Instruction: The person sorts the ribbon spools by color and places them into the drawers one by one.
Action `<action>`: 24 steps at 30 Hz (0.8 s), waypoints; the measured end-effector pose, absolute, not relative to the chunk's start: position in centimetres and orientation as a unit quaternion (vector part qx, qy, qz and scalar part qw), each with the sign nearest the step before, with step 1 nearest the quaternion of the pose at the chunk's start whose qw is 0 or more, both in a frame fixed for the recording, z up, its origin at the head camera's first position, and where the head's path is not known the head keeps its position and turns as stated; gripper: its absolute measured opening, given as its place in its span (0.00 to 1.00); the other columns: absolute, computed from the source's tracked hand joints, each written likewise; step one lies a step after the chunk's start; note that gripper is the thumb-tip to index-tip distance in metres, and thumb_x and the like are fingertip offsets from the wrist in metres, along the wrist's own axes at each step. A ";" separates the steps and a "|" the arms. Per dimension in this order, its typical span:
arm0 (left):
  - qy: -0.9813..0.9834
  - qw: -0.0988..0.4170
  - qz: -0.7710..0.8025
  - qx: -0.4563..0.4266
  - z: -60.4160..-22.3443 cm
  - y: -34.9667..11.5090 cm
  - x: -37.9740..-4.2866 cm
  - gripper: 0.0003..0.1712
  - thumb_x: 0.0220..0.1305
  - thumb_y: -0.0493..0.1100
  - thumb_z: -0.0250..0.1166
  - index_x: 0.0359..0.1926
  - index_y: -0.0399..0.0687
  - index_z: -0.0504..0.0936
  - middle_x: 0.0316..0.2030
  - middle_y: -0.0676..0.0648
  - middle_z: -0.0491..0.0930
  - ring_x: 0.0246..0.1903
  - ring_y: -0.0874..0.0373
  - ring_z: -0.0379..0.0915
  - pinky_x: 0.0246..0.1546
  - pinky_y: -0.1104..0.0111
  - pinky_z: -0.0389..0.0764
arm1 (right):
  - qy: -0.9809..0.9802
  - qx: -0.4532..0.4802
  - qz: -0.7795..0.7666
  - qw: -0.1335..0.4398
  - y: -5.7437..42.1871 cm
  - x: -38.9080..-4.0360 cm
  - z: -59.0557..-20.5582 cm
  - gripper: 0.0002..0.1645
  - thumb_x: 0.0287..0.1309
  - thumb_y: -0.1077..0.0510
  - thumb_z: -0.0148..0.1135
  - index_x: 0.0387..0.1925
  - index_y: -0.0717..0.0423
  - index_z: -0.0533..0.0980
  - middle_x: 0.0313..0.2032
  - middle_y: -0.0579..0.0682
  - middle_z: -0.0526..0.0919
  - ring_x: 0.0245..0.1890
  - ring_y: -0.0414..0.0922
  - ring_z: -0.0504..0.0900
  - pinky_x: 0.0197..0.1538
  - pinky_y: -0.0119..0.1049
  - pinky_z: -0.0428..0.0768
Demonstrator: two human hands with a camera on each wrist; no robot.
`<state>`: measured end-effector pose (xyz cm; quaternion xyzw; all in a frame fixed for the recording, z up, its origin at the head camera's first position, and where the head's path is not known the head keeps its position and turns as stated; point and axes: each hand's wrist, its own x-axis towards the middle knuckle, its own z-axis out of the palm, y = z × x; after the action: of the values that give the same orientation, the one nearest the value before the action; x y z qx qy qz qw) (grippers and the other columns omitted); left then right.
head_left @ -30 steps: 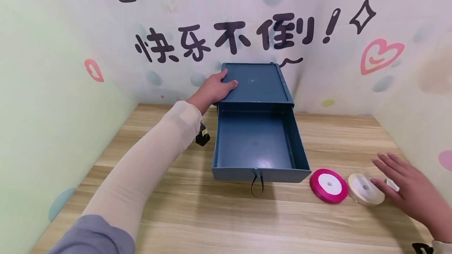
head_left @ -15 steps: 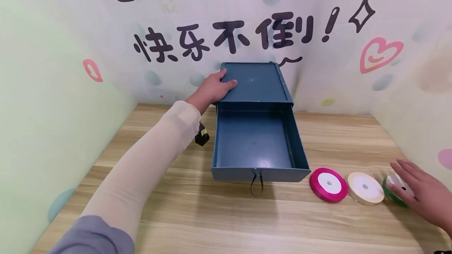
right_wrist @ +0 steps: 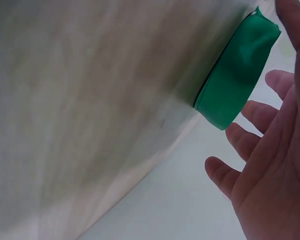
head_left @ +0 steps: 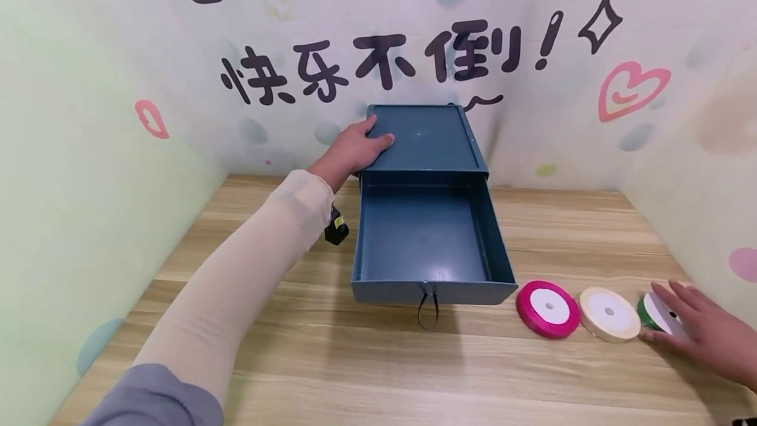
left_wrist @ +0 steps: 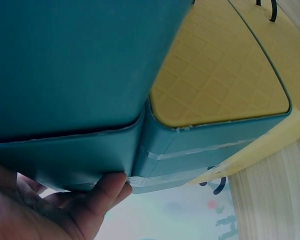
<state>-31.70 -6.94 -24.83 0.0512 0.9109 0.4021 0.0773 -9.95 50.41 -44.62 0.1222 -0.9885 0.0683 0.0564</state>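
A dark blue drawer box (head_left: 421, 143) stands at the back, its empty-looking drawer (head_left: 422, 232) pulled out towards me. A black cord loop (head_left: 427, 311) hangs from the drawer's front. My left hand (head_left: 355, 150) grips the box's upper left edge, thumb on top and fingers at the side. The left wrist view has this hand (left_wrist: 82, 210) against the teal wall. At right, my right hand (head_left: 704, 331) reaches over a green ribbon roll (head_left: 646, 314), fingers spread and partly covering it. In the right wrist view, its fingertips come right at the green ribbon (right_wrist: 240, 70).
A pink ribbon roll (head_left: 549, 309) and a cream one (head_left: 610, 314) lie in a row beside the green roll. Yellow patterned panels (left_wrist: 220, 70) with black loops show in the left wrist view. Printed walls (head_left: 532, 137) enclose the wooden table (head_left: 284, 360).
My right hand has shifted right and lowered to the green ribbon roll, uncovering the cream one. The left hand stays on the box, and the drawer keeps its place.
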 end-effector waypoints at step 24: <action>0.911 0.078 0.402 0.055 -24.8 -7.2 -31.4 0.42 0.74 0.61 0.53 0.80 0.59 0.45 0.78 0.49 0.45 0.76 0.53 0.41 0.72 0.60 0.54 | -0.989 0.127 0.033 0.074 50.7 -10.8 -44.6 0.62 0.42 0.43 0.80 0.67 0.74 0.60 0.51 0.78 0.72 0.48 0.73 0.72 0.46 0.65 0.70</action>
<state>-31.39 -7.24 -24.79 0.0550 0.9106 0.4021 0.0784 -10.84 50.72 -44.64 0.1268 -0.9886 0.0327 0.0741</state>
